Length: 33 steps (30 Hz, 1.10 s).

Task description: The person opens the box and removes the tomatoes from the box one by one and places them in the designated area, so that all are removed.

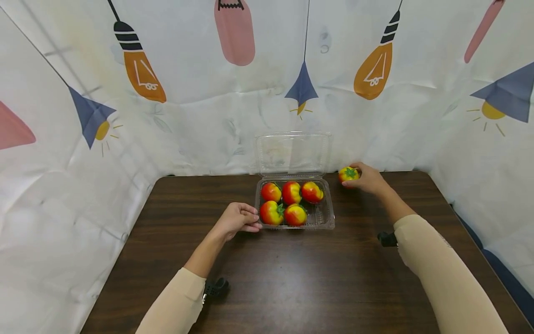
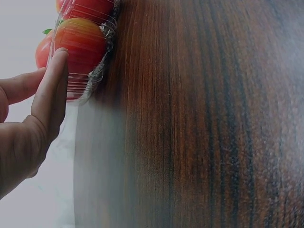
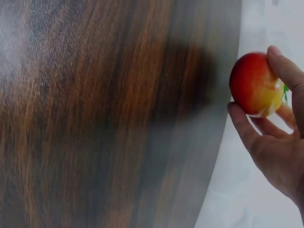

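Right hand (image 1: 366, 178) grips one red-yellow fruit (image 1: 348, 175). Open clear box (image 1: 323, 219) sits left of that hand, edge pinched by left hand (image 1: 238, 218). Five fruits (image 1: 291, 192) inside, near-right spot bare; looks nearly full, one left outside.

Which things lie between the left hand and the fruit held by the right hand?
In the head view, the open clear container, with five red-and-yellow fruits inside, lies between the left hand and the held fruit.
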Motion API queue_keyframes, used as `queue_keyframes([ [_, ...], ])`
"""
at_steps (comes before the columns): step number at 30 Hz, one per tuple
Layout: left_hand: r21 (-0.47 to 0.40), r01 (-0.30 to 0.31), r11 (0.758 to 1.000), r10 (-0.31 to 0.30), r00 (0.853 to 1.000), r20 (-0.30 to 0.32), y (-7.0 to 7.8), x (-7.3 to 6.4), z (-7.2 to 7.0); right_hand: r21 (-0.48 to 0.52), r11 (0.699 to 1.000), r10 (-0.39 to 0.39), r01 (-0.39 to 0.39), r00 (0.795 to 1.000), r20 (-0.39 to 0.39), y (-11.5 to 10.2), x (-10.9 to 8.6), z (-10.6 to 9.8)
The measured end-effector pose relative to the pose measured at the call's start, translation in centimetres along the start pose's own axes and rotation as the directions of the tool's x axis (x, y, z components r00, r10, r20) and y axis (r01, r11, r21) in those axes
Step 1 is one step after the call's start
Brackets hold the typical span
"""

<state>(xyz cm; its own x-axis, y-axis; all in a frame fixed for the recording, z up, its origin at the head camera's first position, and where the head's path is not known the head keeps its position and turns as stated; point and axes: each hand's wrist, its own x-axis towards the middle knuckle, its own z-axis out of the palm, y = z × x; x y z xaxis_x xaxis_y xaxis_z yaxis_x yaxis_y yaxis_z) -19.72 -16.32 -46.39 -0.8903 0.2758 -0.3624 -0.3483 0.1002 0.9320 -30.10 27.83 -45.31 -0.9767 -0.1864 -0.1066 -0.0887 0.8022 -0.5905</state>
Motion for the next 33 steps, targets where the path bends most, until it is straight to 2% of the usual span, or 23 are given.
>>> queue_keyframes([
  [13, 0.006, 0.002, 1.000, -0.002, 1.000, -0.002, 0.3, 0.0, 0.1, 0.014, 0.992, 0.122, -0.122, 0.993, -0.005, -0.1, 0.0, 0.8],
  [33, -0.008, 0.006, 1.000, -0.006, 1.000, -0.002, 0.0, 0.0, 0.0, 0.059, 0.992, 0.118, -0.113, 0.989, -0.089, 0.6, 0.2, 2.2],
])
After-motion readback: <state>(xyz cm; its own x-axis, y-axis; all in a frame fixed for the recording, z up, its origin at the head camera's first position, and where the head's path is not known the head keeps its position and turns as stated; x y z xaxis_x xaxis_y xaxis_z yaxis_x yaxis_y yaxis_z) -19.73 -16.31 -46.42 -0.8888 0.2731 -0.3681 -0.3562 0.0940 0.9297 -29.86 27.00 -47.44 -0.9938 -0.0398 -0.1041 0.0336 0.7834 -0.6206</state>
